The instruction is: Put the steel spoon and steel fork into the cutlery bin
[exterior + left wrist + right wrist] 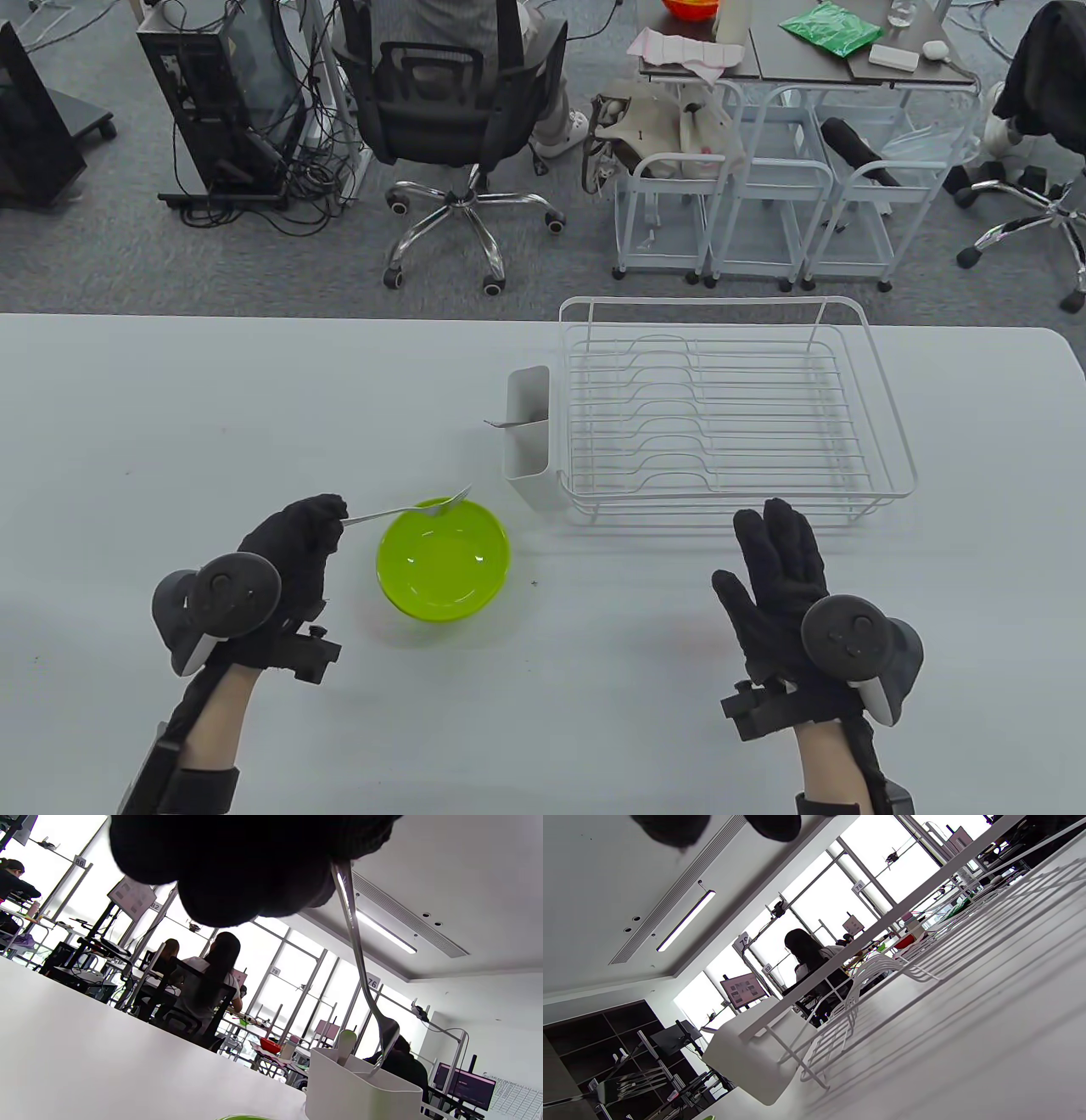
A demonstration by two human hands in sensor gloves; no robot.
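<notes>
My left hand (327, 518) pinches the handle end of a steel fork (407, 511). The fork lies nearly level, with its head over the far rim of a green bowl (444, 560). In the left wrist view the fork (356, 955) hangs from my fingers towards the white cutlery bin (352, 1090). The bin (530, 458) hangs on the left end of the dish rack (730, 407). A steel handle (502, 422) sticks out of the bin to the left; I cannot see its head. My right hand (776, 543) is open and empty, fingers spread, just in front of the rack.
The white wire dish rack stands at the table's far right and holds no dishes. The green bowl sits between my left hand and the bin. Chairs, carts and computers stand on the floor beyond the table's far edge.
</notes>
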